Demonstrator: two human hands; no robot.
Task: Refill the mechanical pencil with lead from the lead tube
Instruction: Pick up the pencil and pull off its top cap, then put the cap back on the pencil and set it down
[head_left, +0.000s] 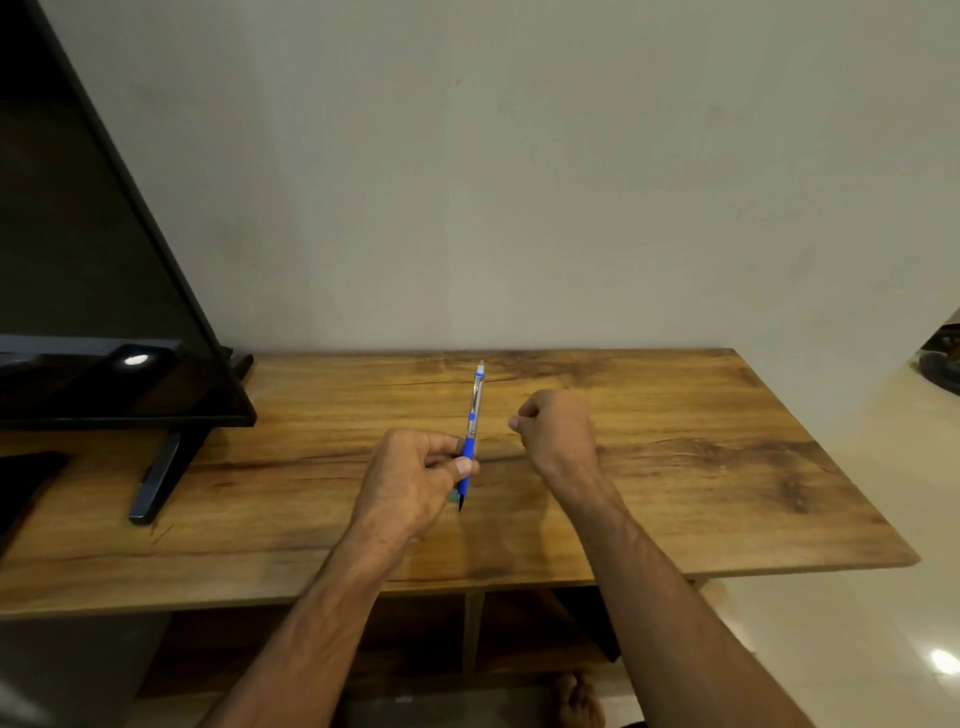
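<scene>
Nearest the lens, your two bare forearms reach forward over the front edge of the wood-grain tabletop (675, 467). Your left hand (410, 478) is closed around the lower blue grip section of the blue-and-silver mechanical pencil (471, 431), thumb pressed against the barrel. The pencil stands nearly upright above the table's middle, dark tip pointing down, white cap end pointing up and away from you. A small teal-coloured item shows just beside the tip under your fingers; what it is cannot be told. Your right hand (556, 431), just beside the pencil but apart from it, is curled into a loose fist with thumb and forefinger pinched together; whether they hold anything cannot be told. At far left stands a black flat-screen television (104, 312) on a dark foot (156, 478). Behind, a plain pale wall (519, 182).
</scene>
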